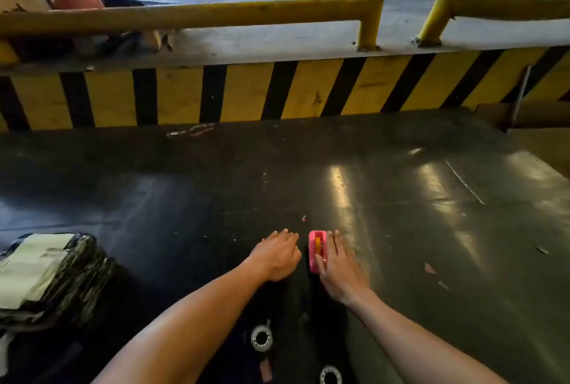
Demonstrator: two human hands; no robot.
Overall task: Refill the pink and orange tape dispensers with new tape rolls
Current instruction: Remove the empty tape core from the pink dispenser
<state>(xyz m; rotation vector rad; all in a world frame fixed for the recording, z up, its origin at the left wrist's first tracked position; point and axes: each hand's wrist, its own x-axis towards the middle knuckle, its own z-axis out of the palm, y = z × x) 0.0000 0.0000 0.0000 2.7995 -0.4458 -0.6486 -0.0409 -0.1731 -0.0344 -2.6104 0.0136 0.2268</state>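
Note:
A pink tape dispenser (315,250) with an orange part inside lies on the black table (401,198). My right hand (337,263) rests along its right side, thumb over its near end, holding it. My left hand (276,255) lies palm down on the table just left of the dispenser, fingers curled over something I cannot see. Two clear tape rolls (261,337) (330,375) with white cores lie near the front edge between my forearms. No separate orange dispenser shows.
A stack of black plastic mail bags (52,278) with white labels sits at the left. A yellow and black striped wall (246,93) borders the far side of the table. Cardboard boxes (536,133) stand at the right edge.

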